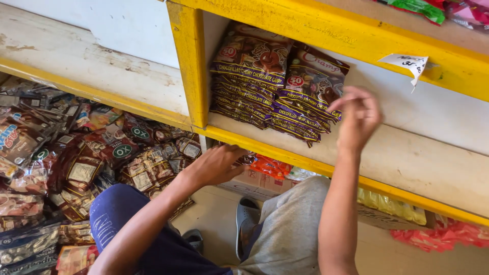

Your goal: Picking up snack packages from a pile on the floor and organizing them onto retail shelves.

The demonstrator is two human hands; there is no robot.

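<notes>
Fingers point(351, 99) of the right hand point(359, 119) are loosely spread, touching the right stack of brown candy bags point(308, 94) on the yellow shelf point(407, 158). The left hand point(216, 165) reaches under the shelf edge, its fingers hidden, so I cannot tell their state. A careless nudge could, I judge, slide the leaning bags off the shelf

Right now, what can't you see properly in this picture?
- Right hand: blurred in the head view, so its grip is unclear.
- Left hand: its fingertips vanish under the yellow shelf edge.
- Orange packets: mostly hidden by that edge.
- Paper tag: writing too small.
</notes>
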